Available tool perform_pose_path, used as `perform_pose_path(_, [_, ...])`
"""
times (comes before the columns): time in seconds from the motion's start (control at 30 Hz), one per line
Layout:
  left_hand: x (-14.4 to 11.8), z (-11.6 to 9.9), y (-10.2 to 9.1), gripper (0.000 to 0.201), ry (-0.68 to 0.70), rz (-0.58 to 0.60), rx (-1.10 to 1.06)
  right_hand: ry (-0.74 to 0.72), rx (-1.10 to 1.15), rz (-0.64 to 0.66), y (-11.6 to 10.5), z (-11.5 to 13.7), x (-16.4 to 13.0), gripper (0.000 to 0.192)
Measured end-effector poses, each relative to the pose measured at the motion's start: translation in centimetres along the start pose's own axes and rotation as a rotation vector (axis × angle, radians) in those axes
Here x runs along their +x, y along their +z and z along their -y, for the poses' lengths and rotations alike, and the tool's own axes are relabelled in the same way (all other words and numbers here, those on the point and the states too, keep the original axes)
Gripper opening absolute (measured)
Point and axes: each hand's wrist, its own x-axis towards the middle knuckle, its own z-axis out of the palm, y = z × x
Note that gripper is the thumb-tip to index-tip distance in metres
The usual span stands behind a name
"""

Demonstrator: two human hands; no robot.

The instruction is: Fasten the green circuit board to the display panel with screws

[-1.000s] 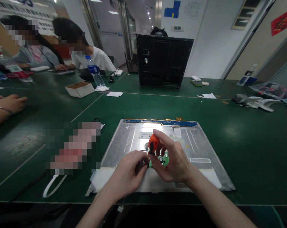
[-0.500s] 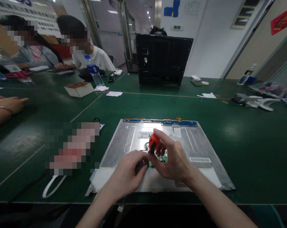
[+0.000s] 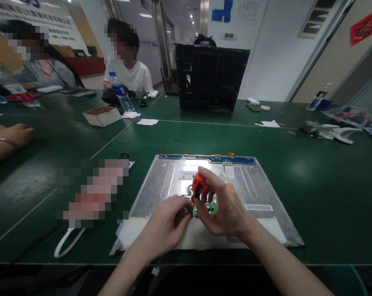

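Observation:
A silvery metal display panel (image 3: 161, 181) lies flat in front of me, a blue circuit strip (image 3: 188, 157) along its far edge. My right hand (image 3: 225, 205) is closed round the red-orange handle of a screwdriver (image 3: 199, 183), which stands nearly upright over a small green circuit board (image 3: 213, 205). Hands hide the screwdriver's tip and much of the board. My left hand (image 3: 170, 218) rests on the panel with thumb and fingers pinched at the board's left side. Whatever is between those fingertips is hidden.
Left of the panel lies a blurred-out pink item with a white loop (image 3: 67, 242). Farther back are an open box (image 3: 102, 116), a water bottle (image 3: 122, 94) and a black frame (image 3: 210, 78) standing up. Another person's hand (image 3: 15, 135) rests at the left; two people sit beyond.
The person in white across the table has shifted to the right and sits more upright. My hands and the screwdriver have barely moved.

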Motion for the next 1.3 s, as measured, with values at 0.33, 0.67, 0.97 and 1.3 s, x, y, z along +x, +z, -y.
perform_pose_path(0.33, [0.03, -0.04, -0.07, 0.014, 0.022, -0.019, 0.001, -0.006, -0.079, -0.040, 0.31, -0.19, 0.09, 0.069])
perform_pose_path(0.67, [0.00, -0.10, -0.10, 0.011, -0.011, 0.008, 0.011, -0.014, -0.005, 0.010, -0.15, 0.08, 0.17, 0.069])
perform_pose_path(0.97, [0.10, -0.14, -0.10, 0.011, 0.010, -0.005, 0.003, 0.014, -0.024, -0.026, 0.18, -0.08, 0.09, 0.070])
perform_pose_path(1.3, [-0.01, -0.03, 0.02, 0.012, -0.005, -0.003, 0.009, -0.006, -0.027, -0.005, -0.01, -0.04, 0.27, 0.066])
